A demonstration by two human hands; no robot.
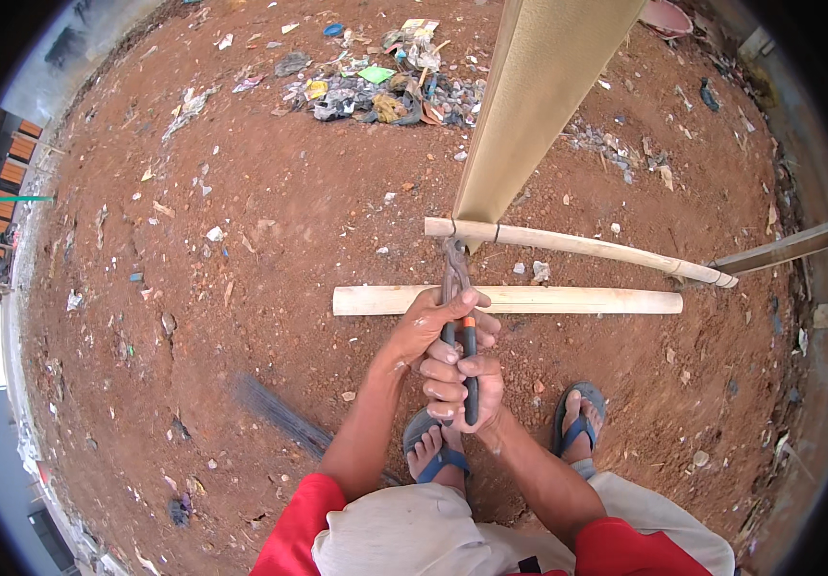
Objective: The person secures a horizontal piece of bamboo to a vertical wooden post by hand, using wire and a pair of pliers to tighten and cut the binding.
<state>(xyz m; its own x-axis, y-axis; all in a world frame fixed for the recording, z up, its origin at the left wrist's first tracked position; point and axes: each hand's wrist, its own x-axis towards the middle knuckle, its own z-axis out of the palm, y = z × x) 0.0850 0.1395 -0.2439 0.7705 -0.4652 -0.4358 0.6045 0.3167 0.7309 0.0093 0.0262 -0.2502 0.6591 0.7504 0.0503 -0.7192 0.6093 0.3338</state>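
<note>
A pair of pincers with dark handles and a bit of orange is in both my hands. My right hand is closed around the handles. Higher up, nearer the metal head, my left hand wraps the tool. The pincers' jaws meet the thin pale pole where it crosses the foot of a tall tan post. Dark wire is bound around the pole beside the post. What the jaws grip is too small to tell.
A thicker pale pole lies on the red soil just beyond my hands. A bundle of dark wires rests left of my sandalled feet. The thin pole's right end meets a wooden bar. Farther off is a heap of rubbish.
</note>
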